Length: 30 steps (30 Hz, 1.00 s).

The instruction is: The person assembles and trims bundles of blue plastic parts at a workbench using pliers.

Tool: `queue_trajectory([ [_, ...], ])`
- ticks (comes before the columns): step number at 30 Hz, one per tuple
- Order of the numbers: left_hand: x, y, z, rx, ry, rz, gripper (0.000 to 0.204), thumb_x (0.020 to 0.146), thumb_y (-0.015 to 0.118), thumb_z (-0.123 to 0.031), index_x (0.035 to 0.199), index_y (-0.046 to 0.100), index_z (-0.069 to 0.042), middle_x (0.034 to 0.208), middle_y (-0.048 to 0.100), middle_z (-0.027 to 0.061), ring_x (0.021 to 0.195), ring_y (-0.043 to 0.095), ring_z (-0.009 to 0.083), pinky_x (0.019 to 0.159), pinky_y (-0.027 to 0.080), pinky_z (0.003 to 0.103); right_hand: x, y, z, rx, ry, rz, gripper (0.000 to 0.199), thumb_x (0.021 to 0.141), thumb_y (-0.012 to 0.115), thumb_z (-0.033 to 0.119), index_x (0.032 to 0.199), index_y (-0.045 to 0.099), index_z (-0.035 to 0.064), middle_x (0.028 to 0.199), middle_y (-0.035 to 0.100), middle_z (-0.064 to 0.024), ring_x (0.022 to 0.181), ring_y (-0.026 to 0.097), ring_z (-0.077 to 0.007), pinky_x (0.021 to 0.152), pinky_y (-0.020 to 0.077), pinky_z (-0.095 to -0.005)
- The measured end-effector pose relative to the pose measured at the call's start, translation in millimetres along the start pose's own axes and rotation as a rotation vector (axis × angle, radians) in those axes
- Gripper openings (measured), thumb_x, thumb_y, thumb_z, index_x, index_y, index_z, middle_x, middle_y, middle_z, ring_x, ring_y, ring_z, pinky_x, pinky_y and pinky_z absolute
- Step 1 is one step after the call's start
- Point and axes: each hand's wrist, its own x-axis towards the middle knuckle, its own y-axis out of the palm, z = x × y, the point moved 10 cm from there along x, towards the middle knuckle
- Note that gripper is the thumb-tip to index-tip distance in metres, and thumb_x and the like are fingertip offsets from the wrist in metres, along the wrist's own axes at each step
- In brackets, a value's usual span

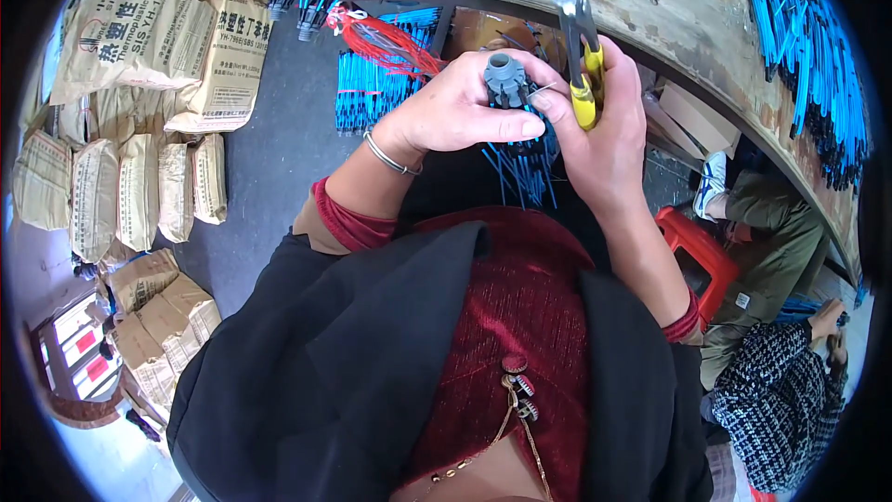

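My left hand [465, 104] grips a grey plastic hub [505, 79] with thin blue rods [525, 167] hanging from it below the fingers. My right hand [599, 125] holds yellow-handled pliers [581, 37], whose metal jaws point up and away. The right thumb presses against the hub beside the left thumb. A silver bangle [390, 158] sits on my left wrist. Both hands are raised close to my chest, above my dark jacket and red top.
A curved wooden workbench [669, 0] carries bundles of blue rods [808, 46]. More blue rod bundles [372, 84] and red strings [386, 42] lie on the floor. Stacked paper sacks [139, 65] fill the left. Another person [771, 316] sits at right beside a red stool [697, 246].
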Motion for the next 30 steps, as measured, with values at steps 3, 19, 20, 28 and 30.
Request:
queue_trajectory([
  [3,1,2,2,-0.012,0.01,0.044,0.039,0.071,0.071,-0.015,0.103,0.056,0.001,0.098,0.058,0.0044,0.09,0.054,0.0124,0.081,0.044,0.026,9,8,-9,0.088,0.059,0.128,0.056,0.073,0.071,0.014,0.12,0.045,0.0016,0.101,0.054,-0.0063,0.09,0.054,-0.0151,0.081,0.0439,-0.0274],
  [19,11,-12,7,-0.25,0.202,-0.115,0.019,0.078,0.062,-0.005,0.089,0.047,-0.006,0.087,0.06,0.0107,0.084,0.058,0.021,0.08,0.046,0.036,-11,-26,-50,0.341,0.369,0.098,0.046,0.078,0.064,0.008,0.12,0.045,0.0004,0.098,0.054,-0.0064,0.084,0.055,-0.0123,0.066,0.0472,-0.0247],
  [20,9,-15,9,-0.232,0.196,-0.131,0.018,0.078,0.062,-0.004,0.089,0.047,-0.005,0.084,0.06,0.0111,0.082,0.059,0.0213,0.079,0.046,0.036,-15,-29,-55,0.371,0.422,0.117,0.046,0.081,0.06,0.006,0.123,0.042,0.0011,0.102,0.052,-0.0064,0.083,0.054,-0.0107,0.061,0.047,-0.0221],
  [28,15,-7,0,-0.134,0.19,-0.076,0.021,0.075,0.067,-0.005,0.087,0.049,-0.005,0.078,0.061,0.0111,0.075,0.06,0.0205,0.073,0.048,0.034,-25,-61,-24,-0.276,-0.105,-0.034,0.048,0.074,0.06,-0.002,0.12,0.049,0.0061,0.111,0.048,-0.0111,0.097,0.051,-0.0226,0.081,0.0465,-0.034],
  [30,14,-2,-3,-0.087,0.204,-0.05,0.028,0.072,0.071,-0.007,0.091,0.052,-0.003,0.079,0.061,0.0096,0.076,0.06,0.0182,0.072,0.048,0.031,-28,-59,-4,-0.53,-0.298,-0.069,0.049,0.072,0.061,-0.002,0.118,0.053,0.0093,0.111,0.048,-0.0107,0.1,0.05,-0.0258,0.088,0.0443,-0.0387],
])
